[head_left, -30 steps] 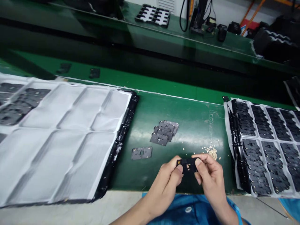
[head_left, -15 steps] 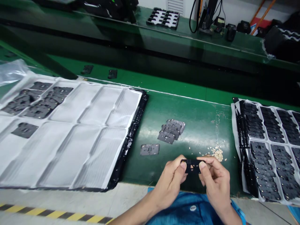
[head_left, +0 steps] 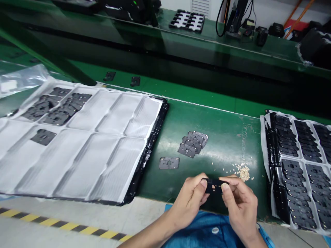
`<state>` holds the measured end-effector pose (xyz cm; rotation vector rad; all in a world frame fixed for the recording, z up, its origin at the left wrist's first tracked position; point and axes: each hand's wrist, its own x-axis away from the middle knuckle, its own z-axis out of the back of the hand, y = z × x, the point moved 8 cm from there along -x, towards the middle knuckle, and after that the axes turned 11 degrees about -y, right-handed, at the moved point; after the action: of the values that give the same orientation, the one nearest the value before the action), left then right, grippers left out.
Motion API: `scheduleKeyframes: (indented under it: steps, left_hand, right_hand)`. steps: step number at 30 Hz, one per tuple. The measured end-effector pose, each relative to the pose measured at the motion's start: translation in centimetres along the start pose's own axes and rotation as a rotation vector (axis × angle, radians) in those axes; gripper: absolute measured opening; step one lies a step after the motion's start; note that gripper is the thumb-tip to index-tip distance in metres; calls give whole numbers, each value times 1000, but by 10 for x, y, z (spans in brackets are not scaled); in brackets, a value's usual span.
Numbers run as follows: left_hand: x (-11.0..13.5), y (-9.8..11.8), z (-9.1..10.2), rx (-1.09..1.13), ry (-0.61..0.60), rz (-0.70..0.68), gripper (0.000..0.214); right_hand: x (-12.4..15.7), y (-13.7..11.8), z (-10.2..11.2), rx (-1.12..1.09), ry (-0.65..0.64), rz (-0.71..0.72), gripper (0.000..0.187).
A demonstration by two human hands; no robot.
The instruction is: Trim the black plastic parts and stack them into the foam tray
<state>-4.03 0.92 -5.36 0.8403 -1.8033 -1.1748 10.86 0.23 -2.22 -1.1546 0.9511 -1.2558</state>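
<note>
Near the front edge of the green bench, a small black plastic plate [head_left: 214,186] with cut-outs is held up between both hands. My left hand [head_left: 192,196] pinches its left end with thumb and fingers. At the other end, my right hand [head_left: 239,199] grips it the same way. Just beyond the right hand lies a pile of tiny beige pieces [head_left: 243,173], some scattered. A single dark plate [head_left: 169,163] rests flat on the bench left of my hands, and behind it several more overlap in a small stack [head_left: 193,144].
On the left, a large white-lined tray [head_left: 88,162] holds some dark plates [head_left: 68,108] in its far-left compartments. At right stands another tray [head_left: 302,161] packed with rows of plates. Two dark parts [head_left: 135,81] lie beyond the bench's back edge. A clear plastic bag [head_left: 23,80] is at far left.
The view has turned slightly left, so the scene sits further right. Both hands still hold the black plate in nearly the same pose.
</note>
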Motion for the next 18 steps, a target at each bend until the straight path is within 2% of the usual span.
scheduleKeyframes:
  steps: [3,5,8,11,18]
  left_hand:
    - [-2,-1,1,53,43,41,54]
    - [-1,-2,2,89,86,81,53]
    - [1,0,1,132,109,137,52]
    - [6,4,-3,164,63,170,51]
    - [11,10,0,199,52,197,47]
  right_hand:
    - [1,-4,-2,54,-40,97,16]
    - [0,-2,-2,54,-57,104,17]
    - [-6,12,-2,-60,-95,-55,23]
    - [-12,24,-5,-201,-155,-217,34]
    - [-15,29,-13,-333,-186,-284,38]
